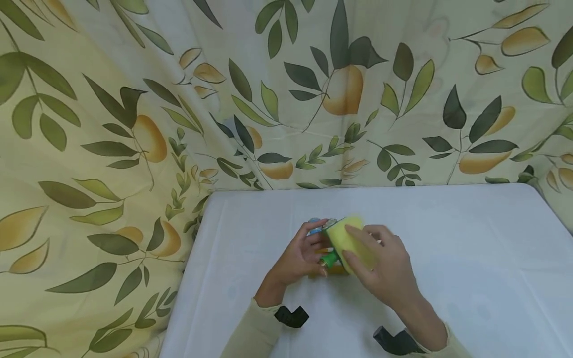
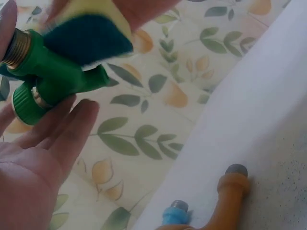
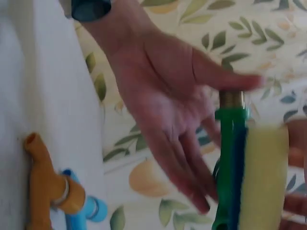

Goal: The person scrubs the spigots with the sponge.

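A green plastic tap point(image 2: 60, 76) with a brass-coloured threaded end is held in my left hand point(image 1: 291, 261), above the table. The thumb lies against the threaded end and the fingers reach behind the body, as the right wrist view shows. My right hand point(image 1: 391, 266) grips a sponge point(image 1: 353, 246), yellow with a dark green scouring side. That dark side point(image 2: 88, 40) lies against or very close to the tap. Below the hands, an orange tap point(image 3: 45, 191) and a blue tap point(image 3: 79, 218) rest on the table.
A white cloth covers the table point(image 1: 474, 258). Behind it and on the left hangs a curtain point(image 1: 134, 209) printed with leaves and fruit. Dark straps with small mounts point(image 1: 292, 316) sit at both wrists.
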A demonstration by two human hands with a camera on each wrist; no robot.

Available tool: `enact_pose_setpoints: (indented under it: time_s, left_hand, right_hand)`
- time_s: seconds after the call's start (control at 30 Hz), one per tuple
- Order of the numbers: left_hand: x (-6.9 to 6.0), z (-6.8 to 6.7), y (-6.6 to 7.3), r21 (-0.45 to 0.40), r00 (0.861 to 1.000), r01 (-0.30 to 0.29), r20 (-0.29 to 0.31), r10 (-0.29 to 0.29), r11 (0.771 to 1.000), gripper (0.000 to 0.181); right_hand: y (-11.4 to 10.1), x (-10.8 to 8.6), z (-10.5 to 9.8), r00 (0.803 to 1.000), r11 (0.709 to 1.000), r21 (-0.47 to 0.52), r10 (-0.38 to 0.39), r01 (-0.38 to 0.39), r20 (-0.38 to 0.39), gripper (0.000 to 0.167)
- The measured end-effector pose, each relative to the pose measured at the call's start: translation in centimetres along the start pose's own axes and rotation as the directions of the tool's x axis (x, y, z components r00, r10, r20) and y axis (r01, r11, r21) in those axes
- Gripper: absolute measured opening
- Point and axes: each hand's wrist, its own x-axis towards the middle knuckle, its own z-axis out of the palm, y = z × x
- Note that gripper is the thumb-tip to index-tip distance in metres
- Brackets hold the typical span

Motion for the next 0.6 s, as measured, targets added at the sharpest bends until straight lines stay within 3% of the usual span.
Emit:
enact_pose_setpoints:
  time_s: [0.1, 0.23, 0.4, 0.6]
  left_hand:
    - [-0.01, 0.03, -0.12, 0.006, 0.999, -0.034, -0.036, 0.034, 0.999, 0.108]
    - [0.03, 0.02, -0.06, -0.008, 0.995, -0.066, -0.072, 0.065, 0.998, 0.107]
    - [0.01, -0.07, 0.04, -0.027, 0.991, -0.109, -0.076, 0.107, 0.994, 0.103]
    - [-0.19, 0.03, 0.13, -0.056, 0.987, -0.154, -0.064, 0.150, 0.986, 0.101]
  right_hand:
    - [-0.11, -0.19, 0.13, 0.998, 0.998, 0.033, -0.053, 0.053, 0.019, 0.044]
    - [0.08, -0.26, 0.20, 0.999, 0.999, 0.032, -0.035, 0.035, 0.018, 0.044]
    - [0.47, -0.50, 0.16, 0.999, 0.999, 0.036, -0.039, 0.038, 0.026, 0.045]
    - [0.85, -0.69, -0.13, 0.999, 0.998, -0.021, 0.053, -0.053, -0.012, 0.050]
